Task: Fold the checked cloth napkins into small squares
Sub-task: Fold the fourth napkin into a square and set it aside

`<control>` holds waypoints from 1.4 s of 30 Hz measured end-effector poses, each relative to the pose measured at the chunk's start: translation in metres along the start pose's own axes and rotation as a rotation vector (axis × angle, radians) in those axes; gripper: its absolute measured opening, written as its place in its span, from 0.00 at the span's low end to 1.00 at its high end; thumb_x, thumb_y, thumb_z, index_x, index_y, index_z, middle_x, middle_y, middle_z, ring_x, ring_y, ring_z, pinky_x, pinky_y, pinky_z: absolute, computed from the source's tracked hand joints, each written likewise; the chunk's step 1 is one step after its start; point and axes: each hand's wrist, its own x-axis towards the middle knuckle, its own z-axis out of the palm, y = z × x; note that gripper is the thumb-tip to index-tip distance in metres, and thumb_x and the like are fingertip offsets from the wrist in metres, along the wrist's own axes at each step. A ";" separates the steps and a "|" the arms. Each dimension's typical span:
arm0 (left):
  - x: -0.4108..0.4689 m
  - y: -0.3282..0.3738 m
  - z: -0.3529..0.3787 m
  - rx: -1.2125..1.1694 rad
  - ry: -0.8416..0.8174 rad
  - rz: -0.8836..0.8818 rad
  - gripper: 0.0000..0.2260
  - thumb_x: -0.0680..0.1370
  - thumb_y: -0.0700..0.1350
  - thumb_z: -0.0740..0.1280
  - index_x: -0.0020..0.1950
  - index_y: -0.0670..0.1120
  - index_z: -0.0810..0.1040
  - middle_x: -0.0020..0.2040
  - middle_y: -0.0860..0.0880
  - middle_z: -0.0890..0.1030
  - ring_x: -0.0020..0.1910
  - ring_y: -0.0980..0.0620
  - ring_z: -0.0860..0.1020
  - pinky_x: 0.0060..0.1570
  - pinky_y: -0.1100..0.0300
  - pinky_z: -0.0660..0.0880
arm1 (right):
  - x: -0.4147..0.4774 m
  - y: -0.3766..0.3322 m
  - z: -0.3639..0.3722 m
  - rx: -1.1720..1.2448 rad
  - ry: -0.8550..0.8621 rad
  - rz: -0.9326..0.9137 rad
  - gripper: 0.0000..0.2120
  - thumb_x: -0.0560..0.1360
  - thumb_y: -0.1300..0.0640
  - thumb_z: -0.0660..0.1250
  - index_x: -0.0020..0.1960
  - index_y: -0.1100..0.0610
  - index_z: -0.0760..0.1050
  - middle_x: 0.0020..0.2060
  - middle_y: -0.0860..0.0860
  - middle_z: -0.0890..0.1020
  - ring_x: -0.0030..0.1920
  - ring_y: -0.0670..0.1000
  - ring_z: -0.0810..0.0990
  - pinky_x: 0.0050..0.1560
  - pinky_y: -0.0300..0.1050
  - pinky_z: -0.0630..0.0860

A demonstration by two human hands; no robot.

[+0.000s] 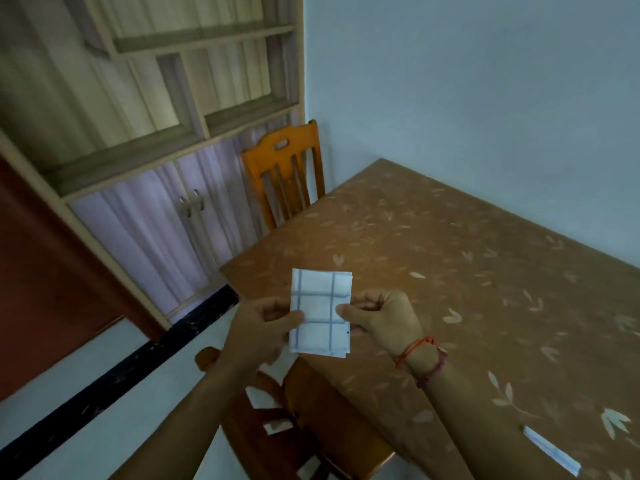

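Napkin [320, 311], checked, folded to a rectangle, held in air between left hand [258, 325] and right hand [382, 318], both pinching side edges. Judged: final halving next, edges aligned.

I am watching through one wide-angle camera worn on the person's head, facing forward and down, the frame rolled so that floor and wall lean. The grip sits close to the lens, low and centre: the left hand [258, 323] and right hand [384, 318] pinch the side edges of a folded checked napkin [320, 313]. Its flat face is turned to the camera, and both forearms enter from the bottom edge. Beyond and right of the grip the leaf-patterned table [467, 237] runs off to a pale wall [485, 81]. Straight beyond the grip stands an orange wooden chair [284, 174]; far left, a blurred cupboard [145, 209]; beneath the grip, a second chair's seat [318, 403].
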 end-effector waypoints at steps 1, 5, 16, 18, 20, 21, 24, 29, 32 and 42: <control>-0.003 -0.003 -0.013 -0.016 0.010 -0.009 0.03 0.75 0.41 0.72 0.48 0.45 0.83 0.42 0.47 0.86 0.43 0.38 0.83 0.42 0.40 0.81 | 0.003 -0.004 0.013 0.009 -0.012 0.001 0.05 0.70 0.66 0.73 0.45 0.63 0.84 0.39 0.57 0.86 0.40 0.55 0.86 0.40 0.52 0.83; -0.018 -0.017 -0.068 -0.090 0.041 -0.029 0.05 0.75 0.38 0.71 0.49 0.45 0.82 0.43 0.51 0.86 0.44 0.49 0.84 0.38 0.56 0.82 | 0.005 -0.022 0.072 0.045 -0.080 0.008 0.02 0.70 0.69 0.71 0.42 0.65 0.83 0.32 0.52 0.85 0.37 0.50 0.85 0.37 0.45 0.82; -0.037 -0.060 -0.247 -0.158 0.124 -0.035 0.03 0.75 0.35 0.71 0.45 0.41 0.83 0.40 0.50 0.86 0.41 0.53 0.84 0.34 0.64 0.79 | 0.002 -0.061 0.258 0.022 -0.245 0.057 0.07 0.72 0.70 0.69 0.40 0.61 0.81 0.33 0.49 0.86 0.34 0.47 0.84 0.34 0.43 0.82; -0.035 -0.063 -0.272 -0.156 0.136 -0.039 0.03 0.75 0.35 0.71 0.45 0.42 0.83 0.41 0.49 0.86 0.42 0.51 0.85 0.36 0.60 0.80 | 0.003 -0.066 0.282 -0.001 -0.231 0.027 0.03 0.72 0.68 0.70 0.43 0.62 0.82 0.40 0.57 0.86 0.39 0.54 0.85 0.41 0.53 0.83; -0.031 -0.066 -0.290 -0.144 0.135 -0.032 0.04 0.74 0.35 0.71 0.45 0.43 0.84 0.41 0.49 0.86 0.42 0.50 0.85 0.40 0.56 0.82 | 0.008 -0.072 0.300 -0.005 -0.212 0.019 0.06 0.71 0.66 0.72 0.48 0.63 0.82 0.45 0.61 0.85 0.45 0.58 0.85 0.46 0.58 0.82; -0.028 -0.066 -0.297 -0.133 0.133 -0.026 0.04 0.74 0.35 0.71 0.45 0.42 0.84 0.41 0.49 0.86 0.42 0.50 0.85 0.41 0.54 0.82 | 0.012 -0.075 0.308 0.018 -0.206 0.028 0.08 0.71 0.66 0.72 0.49 0.63 0.82 0.46 0.60 0.85 0.47 0.58 0.85 0.48 0.59 0.81; -0.013 -0.067 -0.312 -0.104 0.123 -0.009 0.03 0.74 0.35 0.71 0.45 0.41 0.84 0.41 0.48 0.86 0.41 0.50 0.85 0.38 0.58 0.81 | 0.030 -0.085 0.323 0.073 -0.204 0.031 0.08 0.71 0.65 0.72 0.50 0.62 0.82 0.46 0.59 0.85 0.47 0.58 0.84 0.49 0.58 0.81; 0.028 -0.065 -0.323 -0.068 0.057 -0.008 0.04 0.74 0.34 0.71 0.45 0.41 0.84 0.41 0.48 0.86 0.42 0.50 0.85 0.38 0.60 0.80 | 0.079 -0.093 0.331 0.011 -0.155 -0.029 0.07 0.69 0.64 0.74 0.46 0.57 0.82 0.43 0.60 0.85 0.43 0.55 0.84 0.46 0.53 0.82; 0.067 -0.060 -0.324 -0.053 -0.002 -0.030 0.04 0.74 0.35 0.71 0.44 0.42 0.85 0.40 0.47 0.86 0.42 0.48 0.84 0.43 0.54 0.81 | 0.115 -0.093 0.329 0.007 -0.167 -0.043 0.07 0.69 0.66 0.74 0.43 0.55 0.83 0.42 0.60 0.85 0.40 0.52 0.84 0.44 0.46 0.81; 0.244 -0.014 -0.299 -0.105 -0.176 -0.161 0.04 0.76 0.40 0.71 0.47 0.41 0.85 0.45 0.42 0.85 0.47 0.43 0.83 0.50 0.49 0.79 | 0.251 -0.089 0.276 -0.118 -0.103 0.072 0.06 0.71 0.63 0.73 0.47 0.62 0.83 0.39 0.56 0.85 0.35 0.49 0.84 0.36 0.41 0.82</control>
